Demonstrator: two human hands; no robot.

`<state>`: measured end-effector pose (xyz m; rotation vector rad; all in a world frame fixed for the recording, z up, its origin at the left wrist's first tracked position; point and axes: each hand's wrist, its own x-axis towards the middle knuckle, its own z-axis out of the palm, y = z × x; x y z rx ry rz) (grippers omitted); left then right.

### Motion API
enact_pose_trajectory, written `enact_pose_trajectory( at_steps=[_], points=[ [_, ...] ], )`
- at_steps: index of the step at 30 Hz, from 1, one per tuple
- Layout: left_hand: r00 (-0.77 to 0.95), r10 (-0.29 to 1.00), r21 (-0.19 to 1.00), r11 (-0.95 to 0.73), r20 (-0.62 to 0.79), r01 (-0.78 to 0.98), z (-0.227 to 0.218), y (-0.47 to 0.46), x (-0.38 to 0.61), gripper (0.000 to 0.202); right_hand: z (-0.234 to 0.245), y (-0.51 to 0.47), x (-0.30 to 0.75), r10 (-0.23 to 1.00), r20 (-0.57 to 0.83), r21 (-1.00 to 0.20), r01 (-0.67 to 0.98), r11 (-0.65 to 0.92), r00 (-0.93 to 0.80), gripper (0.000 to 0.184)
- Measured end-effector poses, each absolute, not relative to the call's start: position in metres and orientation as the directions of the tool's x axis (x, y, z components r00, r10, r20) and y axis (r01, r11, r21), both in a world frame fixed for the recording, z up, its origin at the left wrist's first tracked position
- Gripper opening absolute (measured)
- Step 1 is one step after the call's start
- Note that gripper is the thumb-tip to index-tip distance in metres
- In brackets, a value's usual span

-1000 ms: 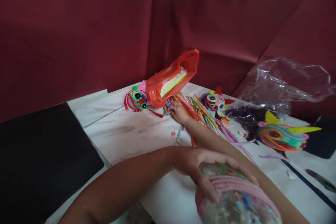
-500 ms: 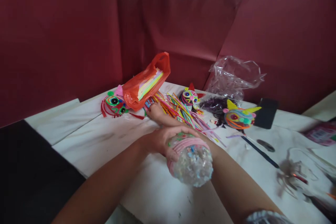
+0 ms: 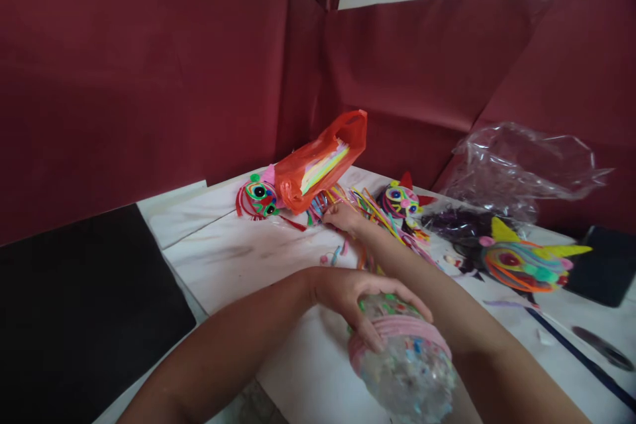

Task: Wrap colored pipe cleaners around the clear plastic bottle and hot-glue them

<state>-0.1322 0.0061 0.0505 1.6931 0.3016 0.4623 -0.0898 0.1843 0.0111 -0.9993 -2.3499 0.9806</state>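
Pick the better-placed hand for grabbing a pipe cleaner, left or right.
Right, I'd say: the right hand is at the pipe cleaners, beside the red plastic bag; the left hand grips the pink-banded clear container.

The clear, rounded, plastic-looking body [image 3: 407, 374] has a lumpy, glossy surface; the pink fibrous band [image 3: 415, 328] around it is matt and ridged; the slender multicoloured strands [image 3: 371, 207] appear soft and matt; the round multicoloured head with yellow horns [image 3: 527, 264] shows a ridged, felt-like finish; the translucent red plastic bag [image 3: 292, 179] is thin, creased and lightly glossy; the large clear plastic bag [image 3: 527, 159] is crinkled and highly glossy; the dark red wall covering [image 3: 124, 93] is smooth, low-sheen sheet, paper or plastic indeterminable; the white, brown-veined tabletop [image 3: 218, 262] is smooth; the black rectangular panel [image 3: 84, 305] is matt.
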Motion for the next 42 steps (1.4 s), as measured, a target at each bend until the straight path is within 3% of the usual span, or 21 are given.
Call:
enact_pose_trajectory(
  at_steps=[6,13,17,21,25,31,36,42],
  points=[
    [0.883,0.461,0.972,-0.235,0.087,0.027,0.051,0.005,-0.130,0.090,0.025,0.177,-0.075,0.807,-0.027,-0.771,0.526,0.358,-0.590,0.018],
    [0.886,0.461,0.972,-0.228,0.051,0.063,0.053,0.002,-0.127,0.089,0.023,0.165,-0.085,0.806,0.033,-0.700,0.562,0.441,-0.591,0.026],
    [0.886,0.460,0.963,-0.260,0.060,0.070,0.051,0.003,-0.129,0.091,0.017,0.162,-0.099,0.791,-0.025,-0.630,0.624,0.463,-0.612,0.028],
    [0.897,0.436,0.938,-0.337,0.076,0.084,0.046,0.007,-0.130,0.090,0.025,0.155,-0.080,0.716,-0.157,-0.611,0.637,0.470,-0.680,0.020],
    [0.899,0.433,0.932,-0.348,0.064,0.102,0.041,0.007,-0.127,0.089,0.042,0.133,-0.031,0.569,-0.296,-0.630,0.604,0.488,-0.767,0.018],
    [0.821,0.571,0.947,-0.266,0.007,0.177,0.033,0.006,-0.122,0.090,0.053,0.091,0.077,0.479,-0.446,-0.606,0.649,0.460,-0.756,0.019],
    [0.758,0.644,0.953,-0.282,0.100,0.114,0.029,0.004,-0.119,0.082,0.060,0.054,0.179,0.721,-0.378,-0.466,0.792,0.394,-0.580,0.024],
    [0.652,0.746,0.966,-0.246,0.133,0.084,0.034,-0.015,-0.100,0.079,0.058,0.002,0.243,0.849,-0.190,-0.723,0.656,0.218,-0.492,0.036]
  ],
)
